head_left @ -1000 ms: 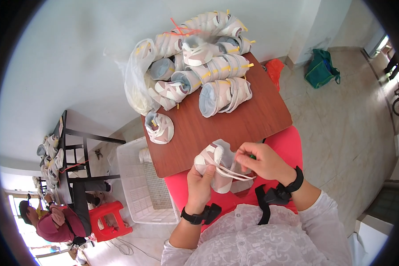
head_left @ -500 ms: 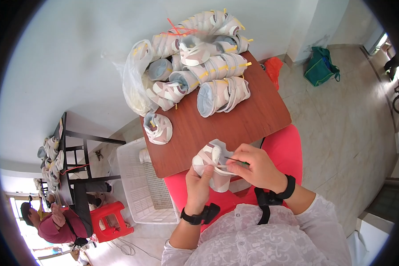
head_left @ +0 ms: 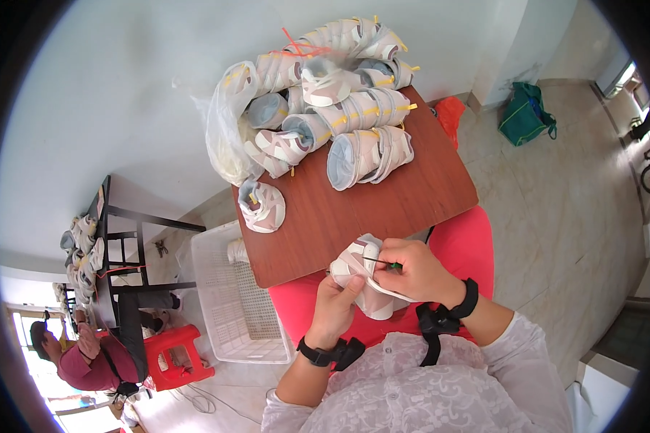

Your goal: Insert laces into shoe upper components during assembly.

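Observation:
Over my lap, by the table's front edge, my left hand (head_left: pixel 335 307) grips a pale pink and white shoe upper (head_left: pixel 350 263), its thumb lying on the outside. My right hand (head_left: pixel 415 273) is closed around a thin dark needle-like tool (head_left: pixel 373 259) with a green handle. The tool's shaft reaches to the lacing area of the upper; whether its tip goes through a hole is too small to tell. A white lace (head_left: pixel 393 293) runs from the upper to below my right hand. One similar shoe upper (head_left: pixel 262 207) sits alone at the table's left edge.
Stacked shoe uppers (head_left: pixel 354 112) and a clear plastic bag (head_left: pixel 227 133) cover the far part of the brown table (head_left: pixel 426 191). A white plastic basket (head_left: pixel 220 317) stands on the floor at left. Another person (head_left: pixel 87 361) sits near a red stool (head_left: pixel 177 357) and a dark table.
The shoe upper has shifted right and tilted in my left hand. My right hand has brought the tool across its lacing area, and the lace now trails below that hand.

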The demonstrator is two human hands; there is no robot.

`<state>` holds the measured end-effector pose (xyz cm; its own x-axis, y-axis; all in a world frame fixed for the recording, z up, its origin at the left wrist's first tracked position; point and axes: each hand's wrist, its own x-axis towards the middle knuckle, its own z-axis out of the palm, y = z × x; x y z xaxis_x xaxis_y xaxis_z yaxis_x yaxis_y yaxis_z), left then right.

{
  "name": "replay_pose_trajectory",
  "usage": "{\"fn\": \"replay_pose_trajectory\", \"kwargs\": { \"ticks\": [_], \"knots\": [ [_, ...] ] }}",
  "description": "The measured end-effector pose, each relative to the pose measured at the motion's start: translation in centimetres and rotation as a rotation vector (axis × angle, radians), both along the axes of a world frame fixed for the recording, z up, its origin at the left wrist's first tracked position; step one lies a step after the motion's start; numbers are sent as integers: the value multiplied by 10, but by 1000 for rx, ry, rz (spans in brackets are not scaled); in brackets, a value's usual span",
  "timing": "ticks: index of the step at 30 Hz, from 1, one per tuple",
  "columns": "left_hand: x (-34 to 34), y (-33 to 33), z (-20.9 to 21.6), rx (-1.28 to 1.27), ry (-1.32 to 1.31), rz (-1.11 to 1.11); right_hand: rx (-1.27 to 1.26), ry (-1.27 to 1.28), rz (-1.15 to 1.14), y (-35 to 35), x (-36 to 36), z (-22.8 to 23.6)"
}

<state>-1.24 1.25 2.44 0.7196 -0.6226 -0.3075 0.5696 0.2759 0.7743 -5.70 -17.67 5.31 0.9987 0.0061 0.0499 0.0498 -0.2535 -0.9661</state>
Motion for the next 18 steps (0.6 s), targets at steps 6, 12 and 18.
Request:
{"fn": "replay_pose_trajectory", "kwargs": {
  "ticks": [6,12,18],
  "knots": [
    [-6,-8,-2,59,-54,55,-178,-90,-150,12,-2,-3],
    [-8,-10,-2,78,-70,96,-224,-94,-212,20,-1,-3],
    [-6,-10,0,113,-80,94,-222,-136,-219,21,0,-12]
  ]
}}
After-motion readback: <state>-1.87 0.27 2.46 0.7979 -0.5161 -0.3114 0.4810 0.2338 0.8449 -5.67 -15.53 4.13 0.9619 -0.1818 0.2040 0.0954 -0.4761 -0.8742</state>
